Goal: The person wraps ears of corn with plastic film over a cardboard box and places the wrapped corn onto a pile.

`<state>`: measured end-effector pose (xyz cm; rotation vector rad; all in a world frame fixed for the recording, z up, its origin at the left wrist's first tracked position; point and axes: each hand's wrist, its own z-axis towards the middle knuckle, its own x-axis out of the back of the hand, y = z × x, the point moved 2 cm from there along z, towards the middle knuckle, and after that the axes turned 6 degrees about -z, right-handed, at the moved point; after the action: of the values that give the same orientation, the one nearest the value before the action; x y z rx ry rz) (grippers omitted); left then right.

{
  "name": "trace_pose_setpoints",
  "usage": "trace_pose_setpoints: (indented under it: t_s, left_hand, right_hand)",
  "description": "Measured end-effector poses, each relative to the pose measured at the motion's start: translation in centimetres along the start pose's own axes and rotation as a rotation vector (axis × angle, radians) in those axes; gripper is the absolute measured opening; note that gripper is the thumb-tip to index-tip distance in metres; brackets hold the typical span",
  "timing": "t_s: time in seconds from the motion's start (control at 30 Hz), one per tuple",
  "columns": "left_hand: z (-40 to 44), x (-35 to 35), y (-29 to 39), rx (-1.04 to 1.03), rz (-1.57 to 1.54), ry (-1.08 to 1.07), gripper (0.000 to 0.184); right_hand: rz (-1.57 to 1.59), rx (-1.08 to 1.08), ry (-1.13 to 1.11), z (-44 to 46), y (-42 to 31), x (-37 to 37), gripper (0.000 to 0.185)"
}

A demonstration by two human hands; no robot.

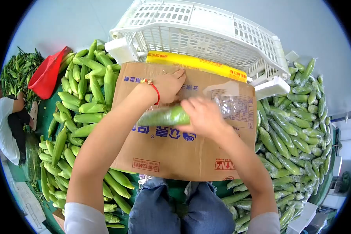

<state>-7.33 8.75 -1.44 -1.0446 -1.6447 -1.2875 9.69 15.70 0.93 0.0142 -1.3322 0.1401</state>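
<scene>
An ear of corn in green husk, partly covered with clear film, lies across the cardboard box. My right hand, slightly blurred, grips its right end. Beyond the corn, my left hand rests on the box top near the film, its fingers pressed together and pointing away; what they hold, if anything, is too small to make out. Clear film bunches up to the right of my right hand. Behind the box sits a yellow wrap roll box.
A white plastic crate stands behind. Unwrapped corn is heaped left, film-wrapped corn right. Farther left are a red basin, a green pile and another person.
</scene>
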Motion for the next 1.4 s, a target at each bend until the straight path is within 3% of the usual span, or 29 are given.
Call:
trace_pose_setpoints:
  t_s: [0.13,0.23,0.27,0.33,0.37,0.4,0.43,0.47,0.53,0.6,0.63,0.73,0.77,0.8,0.87,0.93,0.97,1.03,1.07,1.1,1.13,1.2,1.23,1.27,1.3,1.33,1.4]
  left_hand:
    - [-0.4,-0.2,0.6,0.038,-0.039,-0.008,0.079]
    - [-1.1,1.1,0.9,0.038,-0.111,0.006,0.071]
    - [-2.1,1.2,1.2,-0.016,-0.218,0.207,0.065]
    - [-5.1,0.8,4.9,-0.19,-0.271,0.727,0.047]
    - [-7.5,1.1,8.8,-0.262,-0.33,0.8,0.046]
    - [-8.8,0.7,11.9,-0.473,-0.352,0.726,0.042]
    - [-10.2,-0.4,14.4,-0.66,-0.156,0.744,0.038]
    - [-10.8,-0.2,15.3,-0.647,-0.281,0.738,0.036]
    - [-10.4,0.2,13.5,-0.474,-0.498,1.073,0.039]
    - [-9.4,0.1,14.7,-0.495,-1.744,0.832,0.04]
    - [-9.2,-0.3,15.7,-0.45,-2.352,0.587,0.041]
    - [-9.8,-0.9,13.6,0.142,-2.107,0.688,0.035]
    - [-10.4,-1.8,13.0,0.25,-2.002,0.785,0.028]
    - [-10.7,-2.6,12.2,0.329,-1.885,0.882,0.024]
    - [-12.3,-4.7,12.5,0.318,-1.778,0.931,0.025]
    - [-14.4,-5.0,12.9,0.445,-1.494,0.865,0.028]
    - [-15.3,-6.3,12.1,0.422,-1.473,0.868,0.032]
    - [-15.0,-8.2,12.7,0.457,-1.596,0.884,0.042]
    - [-14.8,-8.5,13.5,0.535,-1.727,0.881,0.049]
    - [-15.1,-8.1,14.5,0.573,-1.887,0.629,0.048]
    - [-15.5,-7.9,15.3,0.612,-2.011,0.374,0.049]
    - [-16.4,-9.6,16.5,0.596,-1.996,-0.025,0.058]
    - [-16.6,-10.9,16.5,0.594,-1.933,-0.055,0.067]
    - [-16.5,-10.8,16.0,0.453,-1.784,0.026,0.068]
    - [-16.2,-9.5,16.4,0.313,-1.635,0.111,0.069]
    - [-15.9,-7.9,17.7,0.187,-1.486,0.188,0.071]
    - [-12.9,-4.6,21.6,-0.009,-0.903,0.567,0.073]
  right_hand:
    - [0.087,0.102,-0.127,-6.2,-5.3,2.7,0.06]
    - [0.442,0.053,-0.548,-13.0,-9.2,5.6,0.057]
    - [0.537,-0.019,-0.474,-15.6,-9.1,5.2,0.064]
    - [0.826,-0.524,-0.361,-18.2,-7.6,5.3,0.069]
    - [1.143,-0.762,-0.381,-18.0,-6.9,5.4,0.07]
    - [1.477,-1.008,-0.389,-17.4,-6.8,5.7,0.072]
    - [1.817,-1.241,-0.392,-16.9,-7.1,5.8,0.074]
    - [2.142,-1.103,-0.45,-15.7,-8.0,6.0,0.075]
    - [2.748,-0.727,-0.577,-13.1,-10.1,6.5,0.08]
    - [3.272,-0.127,-0.452,-11.3,-12.8,3.5,0.089]
    - [3.17,-0.157,-0.367,-11.6,-13.1,2.6,0.087]
    - [2.751,-0.448,-0.323,-11.2,-11.1,3.7,0.082]
    - [2.385,-0.743,-0.264,-12.2,-10.0,4.8,0.07]
    - [2.331,-0.853,-0.249,-13.6,-8.3,3.5,0.059]
    - [1.728,-0.916,-0.071,-14.7,-6.8,4.1,0.052]
    - [1.031,-0.824,0.089,-14.7,-6.0,6.9,0.035]
    - [0.736,-0.696,0.34,-13.9,-5.9,8.5,0.027]
    - [0.773,-0.727,0.626,-13.9,-5.4,9.3,0.02]
    - [0.825,-0.769,0.833,-13.8,-5.9,8.8,0.027]
    - [0.772,-0.508,1.002,-13.8,-5.2,7.9,0.022]
    - [1.182,-0.624,1.084,-11.9,-5.7,9.0,0.021]
    - [1.731,-0.587,1.077,-10.3,-5.9,9.3,0.023]
    - [1.842,-0.454,1.009,-10.8,-5.3,8.3,0.024]
    - [1.94,-0.299,0.934,-11.2,-4.6,7.9,0.026]
    - [1.939,-0.218,1.009,-11.9,-3.9,8.3,0.02]
    - [1.949,-0.174,1.151,-12.6,-3.1,8.9,0.025]
    - [1.953,-0.088,1.433,-13.9,-1.7,10.3,0.034]
